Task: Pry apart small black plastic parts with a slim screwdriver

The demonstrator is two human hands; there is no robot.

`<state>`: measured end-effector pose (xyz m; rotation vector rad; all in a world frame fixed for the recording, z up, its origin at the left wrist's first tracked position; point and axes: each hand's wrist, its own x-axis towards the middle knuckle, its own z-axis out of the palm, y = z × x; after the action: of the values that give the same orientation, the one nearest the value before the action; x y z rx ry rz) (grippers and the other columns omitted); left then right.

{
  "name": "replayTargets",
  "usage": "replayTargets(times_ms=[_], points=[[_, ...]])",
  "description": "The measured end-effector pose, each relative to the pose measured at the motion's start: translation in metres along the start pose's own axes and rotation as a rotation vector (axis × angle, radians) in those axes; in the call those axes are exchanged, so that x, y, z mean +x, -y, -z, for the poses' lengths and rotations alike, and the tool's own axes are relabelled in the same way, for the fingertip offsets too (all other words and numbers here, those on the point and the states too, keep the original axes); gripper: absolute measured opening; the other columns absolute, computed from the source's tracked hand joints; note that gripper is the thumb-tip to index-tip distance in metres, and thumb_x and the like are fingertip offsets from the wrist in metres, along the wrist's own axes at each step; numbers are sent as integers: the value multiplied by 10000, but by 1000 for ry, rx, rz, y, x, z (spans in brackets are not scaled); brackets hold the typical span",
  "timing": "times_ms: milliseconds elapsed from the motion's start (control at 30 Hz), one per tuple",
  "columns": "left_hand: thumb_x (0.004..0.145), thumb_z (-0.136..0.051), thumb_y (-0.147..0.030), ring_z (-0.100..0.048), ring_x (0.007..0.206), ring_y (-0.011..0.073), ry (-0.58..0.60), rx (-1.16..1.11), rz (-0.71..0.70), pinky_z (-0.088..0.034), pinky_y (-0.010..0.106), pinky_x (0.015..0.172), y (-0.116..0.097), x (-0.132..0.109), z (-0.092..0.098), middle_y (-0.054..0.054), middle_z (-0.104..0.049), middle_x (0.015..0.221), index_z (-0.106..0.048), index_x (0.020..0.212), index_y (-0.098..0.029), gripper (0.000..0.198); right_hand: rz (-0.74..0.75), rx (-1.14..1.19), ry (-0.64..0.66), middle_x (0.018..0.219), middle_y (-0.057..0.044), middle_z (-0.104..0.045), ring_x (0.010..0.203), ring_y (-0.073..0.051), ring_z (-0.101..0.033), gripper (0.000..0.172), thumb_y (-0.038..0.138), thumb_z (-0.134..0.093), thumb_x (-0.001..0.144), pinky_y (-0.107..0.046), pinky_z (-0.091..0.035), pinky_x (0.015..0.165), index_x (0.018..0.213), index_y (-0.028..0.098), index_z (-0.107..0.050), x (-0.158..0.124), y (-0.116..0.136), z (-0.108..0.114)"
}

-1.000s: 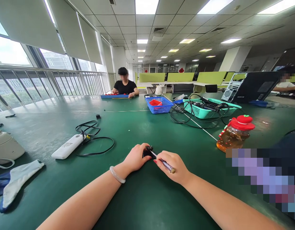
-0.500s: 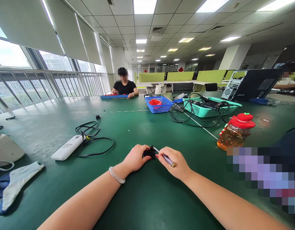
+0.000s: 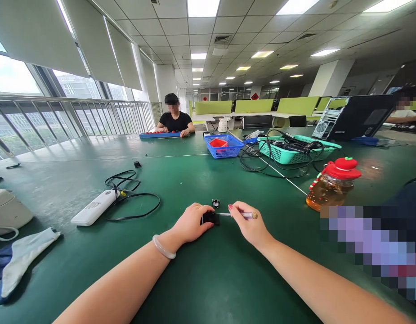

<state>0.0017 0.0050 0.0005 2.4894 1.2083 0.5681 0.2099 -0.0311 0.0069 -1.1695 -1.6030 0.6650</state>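
Observation:
My left hand is closed on a small black part and presses it to the green table. My right hand pinches a thin screwdriver that lies almost level, its tip at the black part's right side. A tiny black piece sits loose on the table just beyond the black part. A pale bangle is on my left wrist.
A white power bank with a black cable lies to the left. A red-lidded jar stands at the right. Blue basket and teal basket with cables are farther back. Gloves lie at the left edge. A person sits far across.
The tiny black piece has come off and now lies on the table beyond the part. The screwdriver has swung from a slant to nearly level.

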Motion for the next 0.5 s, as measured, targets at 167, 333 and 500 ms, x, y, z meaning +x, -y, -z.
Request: replayTargets(times_ms=[167, 333, 500], points=[[810, -680, -331, -581, 1055, 247, 17, -17, -19, -461, 406, 960, 1, 0, 0, 37, -693, 1076, -616, 1167, -265, 369, -26, -8, 157, 550, 47, -340, 515, -110, -319, 459, 560, -457, 884, -244, -277, 483, 590, 213, -397, 2, -2, -5], [807, -690, -326, -585, 1042, 247, 8, -3, -13, -464, 398, 953, 1, 0, 0, 33, -699, 1072, -625, 1159, -268, 363, 25, -90, 223, 559, 48, -348, 519, -105, -327, 401, 451, -421, 912, -236, -275, 495, 597, 212, -353, 5, -2, 0], [807, -700, -332, -585, 1055, 245, -5, 17, -16, -460, 394, 960, 1, 1, -2, 31, -708, 1091, -630, 1150, -264, 357, 293, -288, 373, 578, 40, -426, 530, -104, -368, 312, 320, -434, 910, -240, -274, 529, 624, 206, -383, -3, 5, 2]])
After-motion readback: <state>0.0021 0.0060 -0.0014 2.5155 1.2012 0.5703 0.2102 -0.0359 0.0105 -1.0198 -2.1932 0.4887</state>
